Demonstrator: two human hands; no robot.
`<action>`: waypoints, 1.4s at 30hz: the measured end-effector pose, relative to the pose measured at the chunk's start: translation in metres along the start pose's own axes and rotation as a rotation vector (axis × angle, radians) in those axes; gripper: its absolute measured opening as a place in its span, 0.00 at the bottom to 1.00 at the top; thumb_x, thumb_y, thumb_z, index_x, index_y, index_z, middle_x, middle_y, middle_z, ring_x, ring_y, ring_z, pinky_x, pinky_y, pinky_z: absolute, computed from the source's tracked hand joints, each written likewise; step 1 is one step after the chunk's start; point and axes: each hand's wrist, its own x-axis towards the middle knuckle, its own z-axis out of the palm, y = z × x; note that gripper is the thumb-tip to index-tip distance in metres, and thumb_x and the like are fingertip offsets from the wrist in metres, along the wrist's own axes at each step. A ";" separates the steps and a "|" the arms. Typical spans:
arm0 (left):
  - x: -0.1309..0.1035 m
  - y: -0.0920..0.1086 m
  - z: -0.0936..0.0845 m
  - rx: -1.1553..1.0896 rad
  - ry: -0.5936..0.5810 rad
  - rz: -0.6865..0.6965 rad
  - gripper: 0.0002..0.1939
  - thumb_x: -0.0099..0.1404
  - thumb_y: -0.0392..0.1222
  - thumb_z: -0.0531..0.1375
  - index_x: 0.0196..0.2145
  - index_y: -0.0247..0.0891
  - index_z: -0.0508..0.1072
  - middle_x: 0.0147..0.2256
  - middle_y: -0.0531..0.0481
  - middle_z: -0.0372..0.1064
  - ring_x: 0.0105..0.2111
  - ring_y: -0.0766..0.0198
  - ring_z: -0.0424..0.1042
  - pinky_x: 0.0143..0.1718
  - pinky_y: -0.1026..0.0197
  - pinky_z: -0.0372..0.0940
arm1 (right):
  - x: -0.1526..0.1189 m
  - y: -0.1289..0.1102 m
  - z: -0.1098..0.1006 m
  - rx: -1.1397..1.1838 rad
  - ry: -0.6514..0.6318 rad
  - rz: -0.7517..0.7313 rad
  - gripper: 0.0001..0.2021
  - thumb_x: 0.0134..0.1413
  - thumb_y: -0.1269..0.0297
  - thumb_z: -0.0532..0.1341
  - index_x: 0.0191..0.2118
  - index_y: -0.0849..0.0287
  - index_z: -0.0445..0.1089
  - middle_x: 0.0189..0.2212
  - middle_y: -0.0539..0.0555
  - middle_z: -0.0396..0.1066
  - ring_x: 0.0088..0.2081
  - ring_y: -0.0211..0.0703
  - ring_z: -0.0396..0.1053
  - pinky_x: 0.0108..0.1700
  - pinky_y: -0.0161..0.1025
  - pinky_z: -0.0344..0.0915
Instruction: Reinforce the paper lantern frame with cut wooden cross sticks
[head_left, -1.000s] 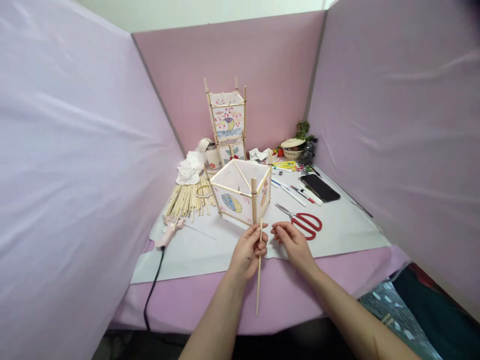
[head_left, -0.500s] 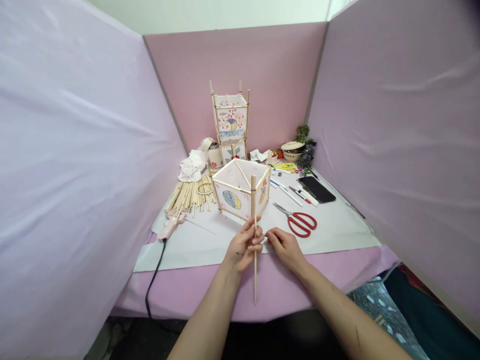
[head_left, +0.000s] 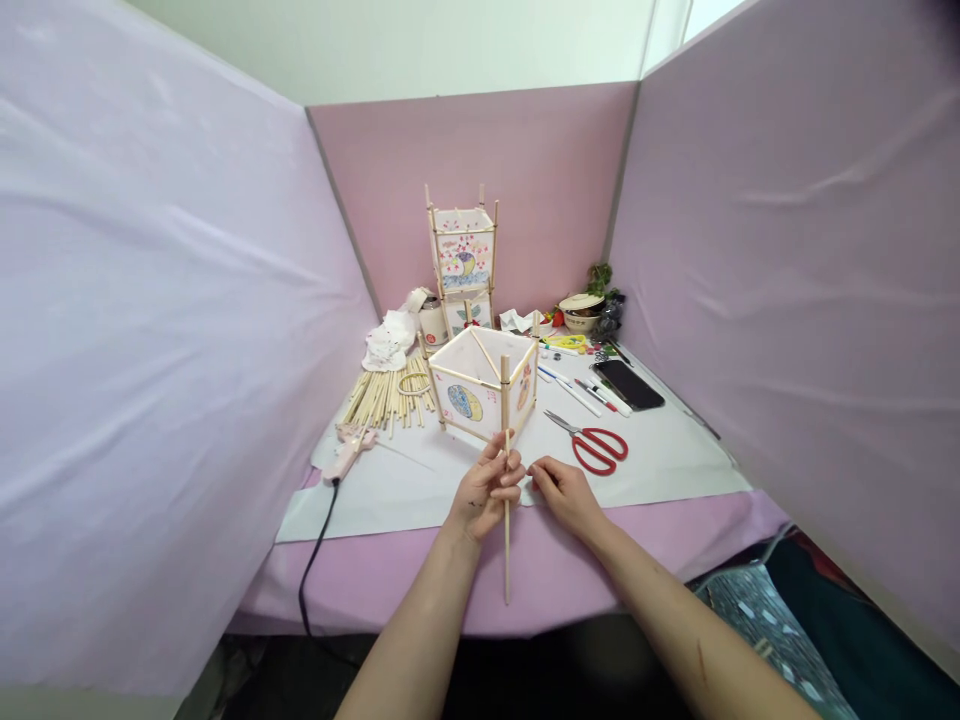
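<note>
In the head view my left hand (head_left: 487, 487) is closed around a thin wooden stick (head_left: 508, 560), which stands nearly upright and extends below the fingers. The stick's top meets the thicker front corner post of a paper-sided frame (head_left: 469, 403) with a round blue and yellow drawing. Just right of the stick, my right hand (head_left: 562, 492) is closed with thumb and fingertips together; anything between them is too small to make out. Red-handled scissors (head_left: 600, 449) lie open beyond my right hand.
A taller decorated lantern (head_left: 465, 262) stands behind the frame. Wooden sticks (head_left: 384, 397) and a corded pink glue gun (head_left: 349, 455) lie left. Pens (head_left: 579, 397), a black phone (head_left: 628, 384) and a lidded bowl (head_left: 581, 315) are right. Fabric walls surround the table.
The camera view has shifted slightly, so the background sits lower in the picture. Both hands keep nearly the same pose, with the stick still in my left hand.
</note>
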 end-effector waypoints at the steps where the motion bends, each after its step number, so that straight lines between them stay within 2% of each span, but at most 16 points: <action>1: 0.000 0.000 0.000 -0.009 0.006 0.001 0.16 0.61 0.28 0.59 0.45 0.39 0.71 0.30 0.52 0.57 0.23 0.76 0.56 0.16 0.80 0.50 | 0.000 0.001 0.001 -0.006 0.003 -0.005 0.13 0.63 0.60 0.52 0.30 0.58 0.68 0.24 0.49 0.70 0.27 0.38 0.66 0.33 0.34 0.59; 4: 0.002 0.002 -0.002 -0.013 0.014 0.013 0.15 0.62 0.27 0.56 0.45 0.39 0.70 0.31 0.51 0.57 0.23 0.76 0.55 0.16 0.80 0.49 | 0.001 0.002 0.002 -0.038 0.011 -0.025 0.12 0.62 0.61 0.52 0.31 0.58 0.69 0.24 0.49 0.70 0.27 0.38 0.66 0.33 0.34 0.59; 10: 0.005 0.004 -0.006 0.001 0.042 0.036 0.13 0.66 0.28 0.52 0.46 0.36 0.69 0.27 0.54 0.52 0.20 0.77 0.52 0.14 0.78 0.46 | 0.000 -0.001 0.003 -0.084 0.028 -0.048 0.13 0.62 0.62 0.52 0.31 0.58 0.70 0.25 0.50 0.71 0.28 0.39 0.66 0.33 0.34 0.59; 16: 0.005 0.004 -0.003 -0.057 0.044 0.039 0.17 0.69 0.27 0.46 0.51 0.34 0.66 0.26 0.55 0.52 0.19 0.77 0.52 0.14 0.78 0.48 | -0.001 0.000 0.003 -0.090 0.029 -0.070 0.13 0.62 0.62 0.51 0.31 0.58 0.70 0.26 0.50 0.71 0.29 0.39 0.66 0.33 0.34 0.59; 21: 0.006 0.004 -0.001 -0.120 0.109 0.029 0.15 0.72 0.30 0.43 0.47 0.29 0.67 0.26 0.54 0.53 0.19 0.77 0.54 0.14 0.78 0.49 | -0.001 0.001 0.002 -0.092 0.022 -0.080 0.13 0.62 0.61 0.51 0.30 0.58 0.69 0.25 0.50 0.70 0.28 0.39 0.65 0.33 0.34 0.59; 28: 0.010 0.003 -0.003 -0.127 0.122 0.037 0.13 0.71 0.31 0.45 0.37 0.30 0.68 0.27 0.52 0.55 0.21 0.76 0.55 0.16 0.77 0.53 | -0.001 0.000 0.001 -0.083 0.002 -0.092 0.14 0.62 0.60 0.52 0.30 0.58 0.69 0.25 0.50 0.70 0.28 0.38 0.65 0.33 0.34 0.58; 33: 0.013 0.005 -0.005 -0.174 0.139 0.065 0.11 0.71 0.33 0.47 0.36 0.30 0.68 0.29 0.50 0.57 0.24 0.75 0.59 0.20 0.75 0.58 | -0.002 0.000 0.000 -0.056 -0.021 -0.091 0.15 0.63 0.58 0.52 0.30 0.59 0.69 0.24 0.50 0.71 0.27 0.38 0.66 0.31 0.33 0.59; 42: 0.013 0.004 -0.006 -0.110 0.186 0.109 0.09 0.68 0.29 0.51 0.35 0.31 0.70 0.29 0.50 0.60 0.25 0.74 0.62 0.24 0.74 0.63 | -0.005 -0.002 -0.001 -0.039 -0.042 -0.094 0.15 0.61 0.57 0.53 0.29 0.58 0.68 0.22 0.48 0.68 0.25 0.37 0.63 0.29 0.32 0.57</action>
